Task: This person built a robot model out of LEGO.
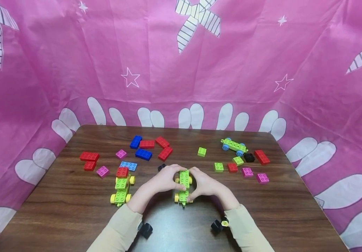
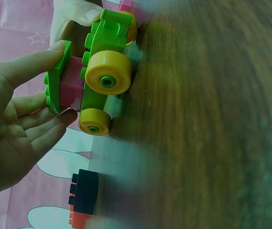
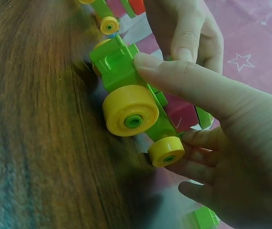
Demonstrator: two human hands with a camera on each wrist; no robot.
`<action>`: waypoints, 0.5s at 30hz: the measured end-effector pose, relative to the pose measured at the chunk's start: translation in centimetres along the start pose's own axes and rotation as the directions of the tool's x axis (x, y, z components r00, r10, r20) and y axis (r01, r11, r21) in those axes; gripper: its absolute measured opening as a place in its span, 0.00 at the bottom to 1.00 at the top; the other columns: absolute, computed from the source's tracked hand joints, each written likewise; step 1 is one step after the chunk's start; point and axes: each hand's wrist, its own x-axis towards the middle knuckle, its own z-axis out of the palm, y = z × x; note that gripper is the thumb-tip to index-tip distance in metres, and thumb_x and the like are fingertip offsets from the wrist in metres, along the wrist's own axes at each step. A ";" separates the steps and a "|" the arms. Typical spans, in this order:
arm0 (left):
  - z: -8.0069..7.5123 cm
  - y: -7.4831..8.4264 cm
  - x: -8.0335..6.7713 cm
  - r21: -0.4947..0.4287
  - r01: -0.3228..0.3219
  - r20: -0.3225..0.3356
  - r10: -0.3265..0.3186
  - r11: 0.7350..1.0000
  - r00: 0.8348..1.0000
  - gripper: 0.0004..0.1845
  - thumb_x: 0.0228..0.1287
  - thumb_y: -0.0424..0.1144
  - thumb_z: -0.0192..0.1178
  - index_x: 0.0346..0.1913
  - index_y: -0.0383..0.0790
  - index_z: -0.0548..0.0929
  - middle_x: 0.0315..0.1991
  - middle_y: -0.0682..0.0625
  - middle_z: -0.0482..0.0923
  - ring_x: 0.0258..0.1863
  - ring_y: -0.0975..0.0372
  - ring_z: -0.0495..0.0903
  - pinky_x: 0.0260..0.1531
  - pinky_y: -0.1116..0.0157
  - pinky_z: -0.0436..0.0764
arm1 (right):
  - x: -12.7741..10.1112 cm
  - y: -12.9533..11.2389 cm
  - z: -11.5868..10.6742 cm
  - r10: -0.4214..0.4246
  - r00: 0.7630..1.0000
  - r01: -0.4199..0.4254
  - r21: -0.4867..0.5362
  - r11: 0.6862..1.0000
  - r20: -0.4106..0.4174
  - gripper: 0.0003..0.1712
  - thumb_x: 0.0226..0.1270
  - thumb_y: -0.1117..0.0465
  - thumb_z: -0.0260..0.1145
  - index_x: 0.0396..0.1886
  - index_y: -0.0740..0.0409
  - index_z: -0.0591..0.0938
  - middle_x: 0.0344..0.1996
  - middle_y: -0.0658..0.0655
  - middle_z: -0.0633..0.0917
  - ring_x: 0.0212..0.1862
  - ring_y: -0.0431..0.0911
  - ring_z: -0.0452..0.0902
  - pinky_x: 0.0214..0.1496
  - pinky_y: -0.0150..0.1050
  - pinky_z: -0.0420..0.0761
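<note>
Green car (image 1: pixel 184 179) in grip of L fingers (image 2: pixel 50 136) & R fingers (image 3: pixel 200 172), 2nd car (image 1: pixel 120 196) to L, blk brick (image 1: pixel 161 167) just beyond.

Plain cream sleeves (image 1: pixel 118 224), small boxy black cameras (image 1: pixel 145 230) at wrists.

loads of room right of the right hand (image 1: pixel 204 182) across the tabletop (image 1: pixel 282 213), but left's tight: a second yellow-wheeled car (image 1: pixel 120 196) crowds the left forearm (image 1: pixel 141 199), black brick (image 1: pixel 161 167) just past the left hand (image 1: pixel 167 177)
</note>
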 end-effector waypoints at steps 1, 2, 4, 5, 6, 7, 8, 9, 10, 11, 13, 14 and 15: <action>0.0 0.0 0.0 -0.002 0.001 0.001 -0.001 1.000 1.000 0.34 0.53 0.47 0.74 0.61 0.37 0.77 0.58 0.42 0.78 0.58 0.53 0.76 0.59 0.51 0.76 | 0.0 0.0 0.0 0.000 1.000 0.000 0.001 1.000 -0.001 0.53 0.37 0.48 0.84 0.62 0.62 0.69 0.53 0.55 0.73 0.54 0.45 0.71 0.64 0.49 0.73; 0.0 0.0 0.0 -0.003 0.002 0.001 -0.002 1.000 1.000 0.34 0.53 0.47 0.74 0.61 0.37 0.77 0.58 0.42 0.78 0.58 0.53 0.76 0.59 0.51 0.76 | 0.0 0.0 -0.1 0.001 1.000 -0.001 0.001 1.000 -0.001 0.53 0.37 0.48 0.84 0.62 0.62 0.69 0.53 0.55 0.73 0.54 0.45 0.71 0.64 0.49 0.73; -0.1 0.1 0.0 -0.009 0.008 0.002 -0.008 1.000 1.000 0.34 0.53 0.47 0.73 0.62 0.37 0.77 0.59 0.42 0.78 0.58 0.53 0.76 0.60 0.51 0.75 | 0.0 -0.1 -0.1 0.001 1.000 -0.001 0.001 1.000 -0.001 0.53 0.37 0.48 0.84 0.62 0.62 0.69 0.53 0.55 0.73 0.54 0.45 0.71 0.64 0.49 0.73; -0.1 0.1 0.0 -0.011 0.011 0.002 -0.011 1.000 1.000 0.34 0.53 0.47 0.73 0.62 0.37 0.77 0.59 0.42 0.77 0.58 0.53 0.76 0.60 0.51 0.75 | 0.0 -0.1 -0.1 0.002 1.000 -0.002 0.002 1.000 0.000 0.53 0.37 0.48 0.84 0.62 0.62 0.69 0.53 0.55 0.73 0.54 0.45 0.71 0.64 0.49 0.73; -0.1 0.1 0.1 -0.013 0.011 0.003 -0.011 1.000 1.000 0.34 0.53 0.47 0.73 0.62 0.37 0.77 0.59 0.42 0.77 0.58 0.53 0.76 0.60 0.51 0.75 | 0.0 -0.1 -0.2 0.004 1.000 -0.004 0.003 1.000 0.000 0.52 0.37 0.48 0.84 0.62 0.62 0.69 0.53 0.55 0.73 0.54 0.45 0.71 0.64 0.49 0.73; -0.1 0.1 0.1 -0.015 0.013 0.005 -0.013 1.000 1.000 0.34 0.53 0.47 0.73 0.62 0.37 0.77 0.59 0.43 0.77 0.58 0.53 0.76 0.60 0.51 0.75 | 0.0 -0.1 -0.2 0.005 1.000 -0.005 0.004 1.000 0.002 0.52 0.37 0.48 0.84 0.61 0.62 0.70 0.53 0.55 0.73 0.54 0.45 0.71 0.64 0.49 0.73; -0.1 0.1 0.1 -0.016 0.013 0.006 -0.013 1.000 1.000 0.34 0.53 0.47 0.73 0.62 0.37 0.77 0.59 0.43 0.77 0.58 0.53 0.76 0.60 0.51 0.75 | 0.0 -0.1 -0.2 0.006 1.000 -0.006 0.005 1.000 0.003 0.52 0.37 0.48 0.84 0.61 0.62 0.70 0.53 0.55 0.73 0.54 0.45 0.71 0.64 0.49 0.73; -0.1 0.1 0.1 -0.016 0.013 0.007 -0.013 1.000 1.000 0.34 0.53 0.47 0.73 0.62 0.37 0.77 0.59 0.42 0.77 0.58 0.53 0.76 0.60 0.51 0.75 | 0.0 -0.1 -0.2 0.006 1.000 -0.006 0.008 1.000 0.003 0.52 0.37 0.48 0.84 0.62 0.62 0.70 0.53 0.55 0.73 0.54 0.46 0.71 0.64 0.50 0.73; 0.0 0.1 0.1 -0.013 0.012 0.007 -0.012 1.000 1.000 0.34 0.53 0.47 0.73 0.62 0.36 0.77 0.59 0.42 0.78 0.58 0.53 0.76 0.60 0.51 0.76 | 0.0 -0.1 -0.2 0.005 1.000 -0.005 0.007 1.000 0.002 0.52 0.37 0.48 0.84 0.61 0.62 0.70 0.53 0.55 0.73 0.54 0.46 0.71 0.64 0.50 0.73; 0.0 0.1 0.1 -0.012 0.013 0.007 -0.013 1.000 1.000 0.34 0.53 0.47 0.73 0.62 0.36 0.77 0.59 0.42 0.78 0.58 0.53 0.76 0.60 0.51 0.75 | 0.0 -0.1 -0.2 0.005 1.000 -0.005 0.008 1.000 0.003 0.52 0.37 0.48 0.84 0.62 0.62 0.70 0.53 0.55 0.73 0.54 0.46 0.71 0.65 0.50 0.73; 0.0 0.0 0.0 -0.013 0.023 0.010 -0.023 1.000 1.000 0.34 0.53 0.48 0.73 0.62 0.37 0.76 0.59 0.43 0.78 0.57 0.54 0.76 0.59 0.51 0.76 | -0.1 -0.1 -0.1 0.006 1.000 -0.007 0.009 1.000 0.006 0.52 0.37 0.48 0.84 0.62 0.61 0.69 0.53 0.55 0.73 0.54 0.46 0.72 0.64 0.50 0.73; 0.0 0.0 0.0 -0.014 0.025 0.009 -0.024 1.000 1.000 0.34 0.53 0.48 0.73 0.62 0.36 0.76 0.59 0.43 0.78 0.58 0.53 0.76 0.60 0.51 0.75 | -0.1 -0.1 -0.1 0.006 1.000 -0.006 0.008 1.000 0.006 0.52 0.38 0.48 0.84 0.62 0.61 0.69 0.53 0.55 0.73 0.54 0.46 0.72 0.64 0.50 0.73; 0.0 0.0 -0.1 -0.016 0.026 0.008 -0.026 1.000 1.000 0.35 0.53 0.48 0.73 0.62 0.36 0.76 0.59 0.43 0.78 0.58 0.53 0.76 0.60 0.51 0.75 | -0.1 -0.1 -0.1 0.006 1.000 -0.006 0.007 1.000 0.008 0.52 0.38 0.48 0.84 0.62 0.61 0.69 0.53 0.54 0.73 0.54 0.45 0.72 0.64 0.49 0.74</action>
